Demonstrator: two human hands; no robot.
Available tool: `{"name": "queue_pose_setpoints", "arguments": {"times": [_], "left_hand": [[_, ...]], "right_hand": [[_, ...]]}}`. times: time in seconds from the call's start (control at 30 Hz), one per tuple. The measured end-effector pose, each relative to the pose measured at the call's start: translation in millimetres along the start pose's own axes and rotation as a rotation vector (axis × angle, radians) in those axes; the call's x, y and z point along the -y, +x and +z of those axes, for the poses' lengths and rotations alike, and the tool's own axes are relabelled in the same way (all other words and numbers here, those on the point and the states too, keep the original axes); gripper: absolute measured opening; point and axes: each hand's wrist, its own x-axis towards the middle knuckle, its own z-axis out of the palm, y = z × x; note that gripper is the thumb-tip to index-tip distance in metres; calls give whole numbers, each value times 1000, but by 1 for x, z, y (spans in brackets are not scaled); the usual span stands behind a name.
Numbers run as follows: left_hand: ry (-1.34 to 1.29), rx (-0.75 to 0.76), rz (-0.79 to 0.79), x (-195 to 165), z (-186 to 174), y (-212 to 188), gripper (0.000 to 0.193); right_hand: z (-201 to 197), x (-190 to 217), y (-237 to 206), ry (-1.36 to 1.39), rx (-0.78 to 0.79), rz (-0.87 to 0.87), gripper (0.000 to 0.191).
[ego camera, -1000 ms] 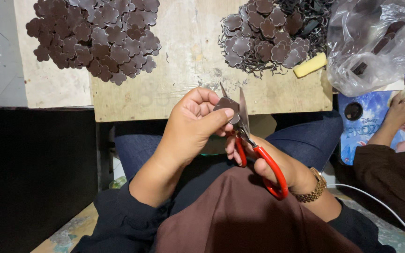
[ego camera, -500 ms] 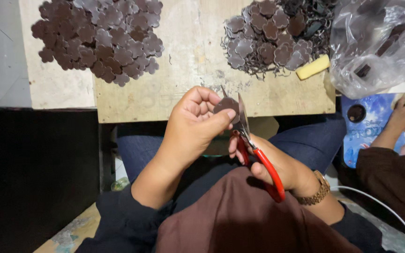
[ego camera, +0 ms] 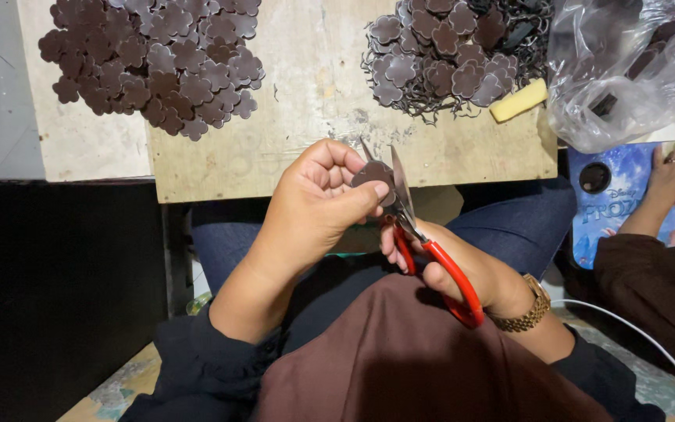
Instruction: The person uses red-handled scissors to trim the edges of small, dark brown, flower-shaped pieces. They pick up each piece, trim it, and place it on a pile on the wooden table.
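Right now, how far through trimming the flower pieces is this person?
Done: a pile of clean brown flower pieces lies on the board's left. In hand: the left hand holds one flower piece at the red-handled scissors in the right hand. Left: an untrimmed heap with ragged edges.

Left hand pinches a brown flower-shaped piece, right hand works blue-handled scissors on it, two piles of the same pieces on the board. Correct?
One slip: the scissors have red handles, not blue, as the head view shows. The rest holds: the left hand pinches the flower-shaped piece, the right hand works the scissors on it, and two piles lie on the board.
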Motion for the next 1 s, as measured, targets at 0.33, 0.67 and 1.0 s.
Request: {"name": "queue_pose_setpoints", "arguments": {"times": [0.33, 0.67, 1.0], "left_hand": [[23, -2, 7, -2, 3, 1, 20], [-4, -12, -3, 0, 1, 2, 20], [-22, -9, 26, 5, -1, 2, 21]], "right_hand": [[-1, 7, 3, -80, -30, -14, 90], [0, 4, 1, 18, -54, 55, 83], [2, 1, 3, 19, -72, 49, 80]]}}
